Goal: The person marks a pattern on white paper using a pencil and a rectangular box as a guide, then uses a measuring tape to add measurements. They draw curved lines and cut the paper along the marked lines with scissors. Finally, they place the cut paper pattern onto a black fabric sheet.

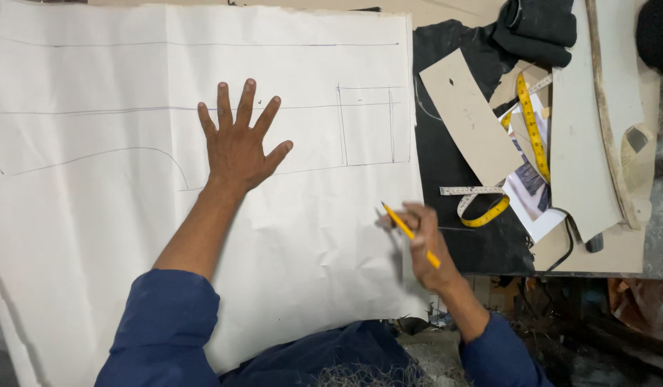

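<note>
A large white sheet of paper (116,236) covers most of the table, with thin drawn lines, a curve at the left and a small rectangle at the right. My left hand (237,143) lies flat on the paper with fingers spread wide, holding nothing. My right hand (421,240) hovers at the paper's right edge and grips a yellow pencil (409,232), its tip pointing up and left, just above the sheet.
Right of the paper lies black fabric (453,229), a beige cardboard strip (469,118), a yellow and white measuring tape (532,125), more cardboard pieces (586,143) and rolled dark cloth (536,29). The table's front edge runs at the lower right, with clutter below.
</note>
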